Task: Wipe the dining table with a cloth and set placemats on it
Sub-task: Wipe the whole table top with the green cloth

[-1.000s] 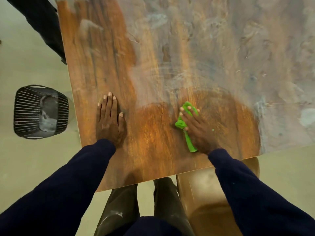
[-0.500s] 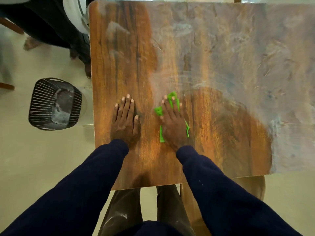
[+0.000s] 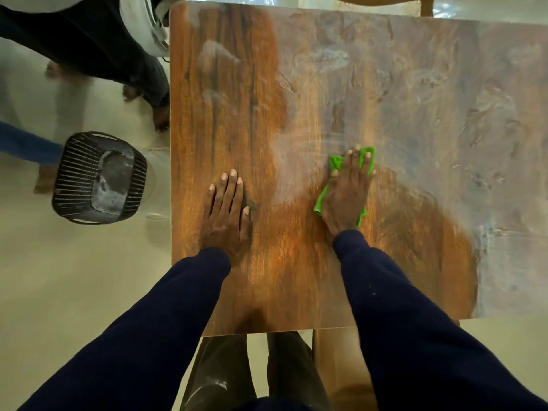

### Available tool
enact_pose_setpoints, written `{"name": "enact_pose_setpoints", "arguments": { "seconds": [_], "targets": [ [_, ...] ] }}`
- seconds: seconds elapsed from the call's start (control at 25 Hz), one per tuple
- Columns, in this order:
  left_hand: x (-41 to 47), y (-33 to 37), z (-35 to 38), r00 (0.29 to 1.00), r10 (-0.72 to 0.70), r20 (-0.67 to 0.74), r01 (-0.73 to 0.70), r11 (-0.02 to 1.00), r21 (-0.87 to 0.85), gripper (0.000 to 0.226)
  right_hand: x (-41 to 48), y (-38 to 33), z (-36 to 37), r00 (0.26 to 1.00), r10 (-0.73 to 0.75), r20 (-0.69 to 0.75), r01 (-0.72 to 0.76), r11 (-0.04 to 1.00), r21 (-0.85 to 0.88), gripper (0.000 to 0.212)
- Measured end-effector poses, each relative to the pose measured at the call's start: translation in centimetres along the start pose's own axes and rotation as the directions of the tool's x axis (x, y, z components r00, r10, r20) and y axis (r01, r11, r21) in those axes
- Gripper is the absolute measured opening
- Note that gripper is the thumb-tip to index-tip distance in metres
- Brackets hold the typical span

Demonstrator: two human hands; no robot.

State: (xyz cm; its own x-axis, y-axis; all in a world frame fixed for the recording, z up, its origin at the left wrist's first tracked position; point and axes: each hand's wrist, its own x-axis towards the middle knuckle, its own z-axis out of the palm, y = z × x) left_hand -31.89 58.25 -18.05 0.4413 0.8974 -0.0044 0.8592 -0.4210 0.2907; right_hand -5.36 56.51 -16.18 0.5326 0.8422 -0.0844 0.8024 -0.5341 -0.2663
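A wooden dining table [image 3: 237,84] fills the view, brown and clean near me and on the left, covered with a grey-white dusty film on the right and far side. My right hand [image 3: 348,191] presses flat on a bright green cloth [image 3: 367,160] at the edge of the dusty area; the cloth shows past my fingertips and at both sides of my palm. Flat on the clean wood to the left rests my left hand [image 3: 226,209], fingers together and holding nothing. No placemats are in view.
A dark slatted basket [image 3: 99,176] stands on the pale floor left of the table. Another person's legs and bare feet [image 3: 148,93] are at the far left corner. A wooden chair [image 3: 335,363] sits beside my legs under the near edge.
My right hand slid the cloth left toward my left hand, then back right and farther away to the rim of the dusty patch. The left hand stayed planted.
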Motion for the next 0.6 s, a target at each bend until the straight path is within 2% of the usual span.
{"name": "enact_pose_setpoints", "arguments": {
  "seconds": [0.08, 0.16, 0.2, 0.28, 0.32, 0.36, 0.4, 0.44, 0.52, 0.6],
  "targets": [
    [0.1, 0.0, 0.1, 1.000, -0.002, -0.022, 0.002, 1.000, -0.011, 0.060, -0.8, -4.2, 1.5, 0.996, -0.088, 0.009, 0.088, 0.996, 0.020, 0.060],
    [0.1, -0.2, 0.3, 0.999, 0.006, -0.053, -0.008, 1.000, -0.020, 0.059, -3.6, -6.6, 2.7, 0.961, -0.271, 0.058, 0.271, 0.962, 0.002, 0.058],
    [0.2, -0.2, 0.4, 0.998, 0.015, -0.060, -0.017, 1.000, -0.023, 0.059, -5.3, -6.6, 3.0, 0.916, -0.390, 0.096, 0.392, 0.920, -0.009, 0.056],
    [0.3, -0.2, 0.6, 0.998, 0.028, -0.061, -0.030, 0.999, -0.033, 0.058, -7.9, -4.1, 2.4, 0.763, -0.621, 0.179, 0.629, 0.777, 0.015, 0.057],
    [0.3, -0.2, 0.7, 0.997, 0.031, -0.069, -0.034, 0.999, -0.036, 0.058, -8.5, -2.1, 1.7, 0.695, -0.688, 0.210, 0.698, 0.715, 0.032, 0.059],
    [0.3, -0.3, 0.7, 0.996, 0.032, -0.080, -0.035, 0.999, -0.037, 0.058, -8.6, 0.1, 0.9, 0.659, -0.718, 0.225, 0.729, 0.683, 0.043, 0.059],
    [0.3, -0.4, 0.8, 0.996, 0.028, -0.086, -0.032, 0.999, -0.039, 0.058, -8.1, 2.2, 0.2, 0.664, -0.715, 0.220, 0.725, 0.687, 0.043, 0.057],
    [0.4, -0.5, 0.7, 0.996, 0.023, -0.087, -0.027, 0.999, -0.041, 0.058, -7.2, 3.9, -0.6, 0.700, -0.684, 0.205, 0.694, 0.719, 0.033, 0.055],
    [0.4, -0.5, 0.6, 0.997, 0.019, -0.076, -0.022, 0.999, -0.041, 0.058, -4.3, 5.8, -1.3, 0.810, -0.562, 0.166, 0.570, 0.822, 0.000, 0.053],
    [0.3, -0.5, 0.6, 0.998, 0.014, -0.068, -0.018, 0.999, -0.051, 0.058, -1.5, 4.4, -0.8, 0.918, -0.382, 0.108, 0.386, 0.922, -0.026, 0.055]
  ]
}}
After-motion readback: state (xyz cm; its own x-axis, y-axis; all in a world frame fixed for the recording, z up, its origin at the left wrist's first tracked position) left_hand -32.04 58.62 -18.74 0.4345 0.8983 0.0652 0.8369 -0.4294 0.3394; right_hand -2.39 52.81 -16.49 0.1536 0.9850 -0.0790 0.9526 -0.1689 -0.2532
